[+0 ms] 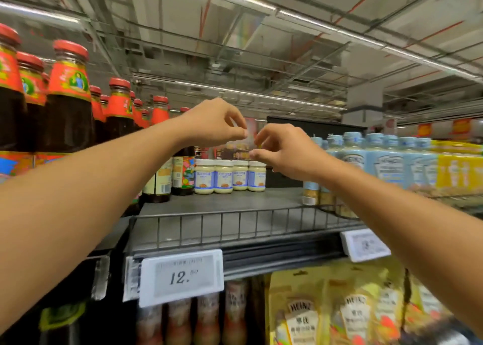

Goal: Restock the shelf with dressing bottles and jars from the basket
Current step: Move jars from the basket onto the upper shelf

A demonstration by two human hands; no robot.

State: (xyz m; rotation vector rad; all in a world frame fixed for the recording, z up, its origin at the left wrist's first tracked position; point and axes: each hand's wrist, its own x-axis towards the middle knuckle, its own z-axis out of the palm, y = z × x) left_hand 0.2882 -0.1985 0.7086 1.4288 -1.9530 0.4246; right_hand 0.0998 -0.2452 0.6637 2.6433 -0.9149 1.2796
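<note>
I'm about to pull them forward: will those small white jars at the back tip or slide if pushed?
The jars look squat with flat bases, so they would probably slide, not tip. They stand touching in a row, so pushing one likely shifts its neighbours.

Left hand (pixel 211 122), right hand (pixel 287 152), jars (pixel 230 176) on shelf (pixel 222 205)
</note>
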